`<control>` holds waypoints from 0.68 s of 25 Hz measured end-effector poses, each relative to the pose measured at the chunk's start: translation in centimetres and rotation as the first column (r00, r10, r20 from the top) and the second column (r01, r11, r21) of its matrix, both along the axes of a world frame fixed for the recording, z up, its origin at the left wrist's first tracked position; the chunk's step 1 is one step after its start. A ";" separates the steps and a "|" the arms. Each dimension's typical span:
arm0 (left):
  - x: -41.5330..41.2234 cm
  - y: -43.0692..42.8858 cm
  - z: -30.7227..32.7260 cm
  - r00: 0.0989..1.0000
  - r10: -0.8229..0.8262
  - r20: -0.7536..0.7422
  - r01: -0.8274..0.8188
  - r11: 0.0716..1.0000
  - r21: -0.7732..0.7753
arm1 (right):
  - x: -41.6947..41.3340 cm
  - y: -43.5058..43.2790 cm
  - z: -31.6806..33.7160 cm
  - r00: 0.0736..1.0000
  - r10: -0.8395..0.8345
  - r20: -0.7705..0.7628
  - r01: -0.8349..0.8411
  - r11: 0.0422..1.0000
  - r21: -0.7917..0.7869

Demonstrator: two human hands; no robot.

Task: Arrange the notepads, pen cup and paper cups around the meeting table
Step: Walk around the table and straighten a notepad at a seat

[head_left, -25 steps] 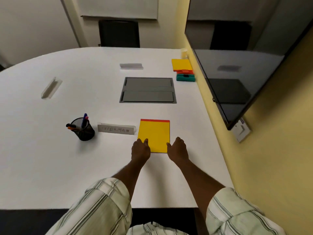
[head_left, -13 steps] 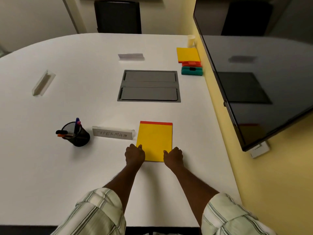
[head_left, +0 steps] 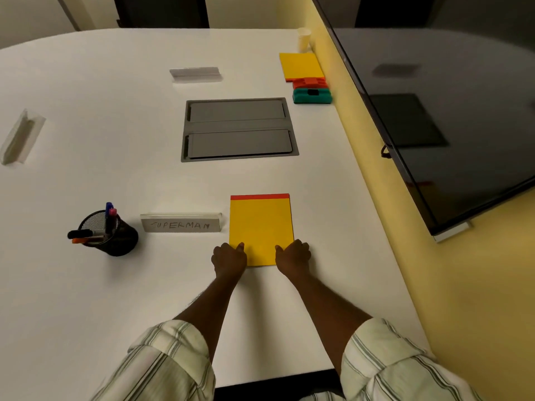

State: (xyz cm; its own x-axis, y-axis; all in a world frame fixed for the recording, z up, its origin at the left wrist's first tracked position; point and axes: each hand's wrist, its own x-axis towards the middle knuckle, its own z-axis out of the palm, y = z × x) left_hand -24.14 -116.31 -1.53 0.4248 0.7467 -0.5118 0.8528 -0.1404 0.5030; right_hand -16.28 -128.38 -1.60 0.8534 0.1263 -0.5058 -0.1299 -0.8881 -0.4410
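A yellow notepad point(head_left: 260, 224) with a red top strip lies flat on the white meeting table point(head_left: 86, 285) in front of me. My left hand point(head_left: 228, 259) grips its near left corner and my right hand point(head_left: 293, 256) grips its near right corner, thumbs on top. A black mesh pen cup point(head_left: 111, 234) with several markers stands to the left. A stack of yellow notepads point(head_left: 301, 65) lies at the far right by the wall. A paper cup point(head_left: 304, 39) stands just beyond that stack.
A name card reading SUPERMAN point(head_left: 181, 222) stands between pen cup and notepad. Two more name cards point(head_left: 195, 74) point(head_left: 20, 134) sit farther off. A grey cable hatch point(head_left: 238, 130) is set in the table's middle. Red and green erasers point(head_left: 311, 91) lie near the stack. A dark screen point(head_left: 434, 111) hangs on the yellow wall.
Both hands have stayed on the notepad's near corners, and the pad has stayed beside the name card. My head has tipped down and forward, so the table fills more of the view.
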 end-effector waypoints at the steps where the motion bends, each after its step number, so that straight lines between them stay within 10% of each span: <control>1: 0.1 0.0 -0.1 1.000 0.017 -0.012 -0.017 1.000 -0.005 | 0.1 0.1 -0.2 0.999 -0.039 -0.012 0.039 0.999 -0.003; 8: 2.0 1.5 -0.3 0.987 0.134 -0.093 -0.136 0.991 -0.008 | 2.6 -0.5 -1.3 0.935 -0.283 -0.212 0.317 0.937 0.148; 17: 10.9 -0.8 1.7 0.834 0.308 0.458 -0.201 0.942 -0.268 | 10.5 -1.8 0.6 0.838 -0.540 -0.085 0.506 0.707 0.495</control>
State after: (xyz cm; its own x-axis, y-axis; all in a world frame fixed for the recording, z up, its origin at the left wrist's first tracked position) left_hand -13.27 -117.14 0.16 0.4674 0.7669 -0.4397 0.4813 0.1964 0.8543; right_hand -5.78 -130.18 -1.03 0.8832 -0.1399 -0.4476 -0.4667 -0.3557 -0.8098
